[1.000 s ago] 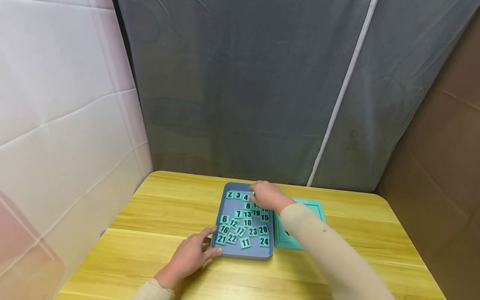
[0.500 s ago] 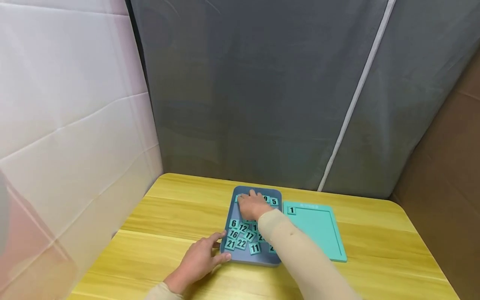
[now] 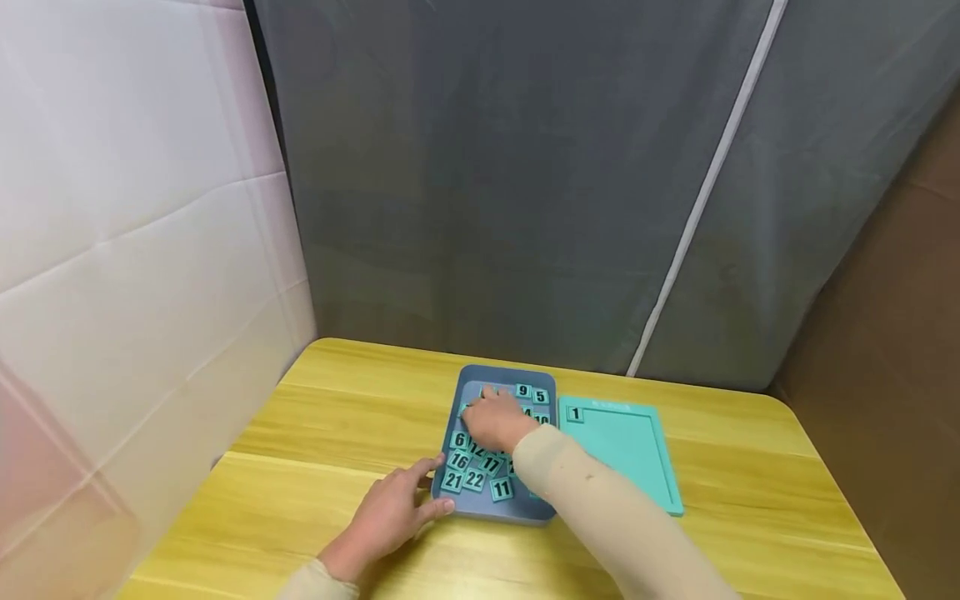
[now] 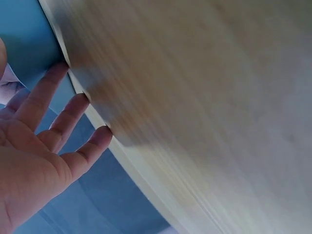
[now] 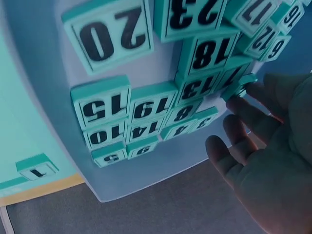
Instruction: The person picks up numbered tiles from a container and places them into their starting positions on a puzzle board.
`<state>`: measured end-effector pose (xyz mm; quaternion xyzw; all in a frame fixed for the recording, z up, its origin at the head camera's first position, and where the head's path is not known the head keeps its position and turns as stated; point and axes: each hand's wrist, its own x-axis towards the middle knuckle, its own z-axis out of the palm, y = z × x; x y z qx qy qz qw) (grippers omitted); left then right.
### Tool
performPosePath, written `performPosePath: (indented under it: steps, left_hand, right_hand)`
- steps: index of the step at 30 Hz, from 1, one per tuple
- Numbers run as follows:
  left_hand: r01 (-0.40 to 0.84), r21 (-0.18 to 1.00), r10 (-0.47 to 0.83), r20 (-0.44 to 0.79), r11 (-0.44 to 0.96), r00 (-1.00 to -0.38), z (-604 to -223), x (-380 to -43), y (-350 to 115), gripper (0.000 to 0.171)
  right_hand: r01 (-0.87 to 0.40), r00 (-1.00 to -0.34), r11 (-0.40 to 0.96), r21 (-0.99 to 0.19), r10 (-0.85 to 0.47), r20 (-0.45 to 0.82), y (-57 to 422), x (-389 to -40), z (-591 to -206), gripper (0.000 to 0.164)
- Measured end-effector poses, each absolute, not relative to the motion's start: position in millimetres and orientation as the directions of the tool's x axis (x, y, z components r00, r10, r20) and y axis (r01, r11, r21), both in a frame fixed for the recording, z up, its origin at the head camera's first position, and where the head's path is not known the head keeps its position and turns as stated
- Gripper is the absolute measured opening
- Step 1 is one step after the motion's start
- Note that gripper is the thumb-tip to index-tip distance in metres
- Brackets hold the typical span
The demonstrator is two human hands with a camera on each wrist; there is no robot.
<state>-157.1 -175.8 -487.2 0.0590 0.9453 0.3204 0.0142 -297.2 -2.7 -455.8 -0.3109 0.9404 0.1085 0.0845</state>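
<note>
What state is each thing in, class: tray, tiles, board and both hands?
Blue tray: flat on the table
Number tiles: loose in the tray
Green board: flat, beside the tray
Tile 1: face up, at the board's corner
Pinched tile: tilted, number unreadable
Left hand: fingers touching the tray's edge
Right hand: pinching that tile

Likely fabric-walled booth: grey drape (image 3: 487, 183), pale sheet (image 3: 142, 192), table (image 3: 360, 408).

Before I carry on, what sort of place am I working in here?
Probably a small screened-off booth, perhaps indoors: a wood-grain table stands against a dark grey hanging sheet, with a pale sheet closing the left side.
</note>
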Motion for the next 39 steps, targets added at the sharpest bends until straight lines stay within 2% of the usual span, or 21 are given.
performPosePath:
  steps: [9,22,29,36,39]
  left_hand:
    - [0.11,0.602,0.129,0.011,0.791,-0.992,-493.0,-156.4,-176.3,0.07]
    - [0.109,0.597,0.116,0.026,0.795,-0.993,-492.3,-156.8,-178.8,0.071]
    - [0.118,0.603,0.121,0.035,0.789,-0.992,-493.3,-156.5,-178.5,0.07]
    - [0.115,0.601,0.122,0.028,0.791,-0.992,-494.1,-156.8,-178.0,0.07]
    - [0.116,0.595,0.122,0.03,0.796,-0.992,-493.8,-157.2,-177.8,0.07]
  right_hand:
    - [-0.581,-0.808,0.806,0.114,-0.554,-0.201,-3.9,-298.8,-470.0,0.042]
    - [-0.554,-0.831,0.828,0.085,-0.544,-0.121,3.2,-310.2,-476.2,0.027]
    - [-0.52,-0.854,0.847,0.11,-0.514,-0.083,2.7,-312.4,-476.9,0.023]
    - [-0.56,-0.828,0.828,0.025,-0.56,-0.028,3.2,-316.5,-478.4,0.016]
    - [-0.568,-0.823,0.823,-0.001,-0.568,-0.023,4.0,-317.2,-478.0,0.021]
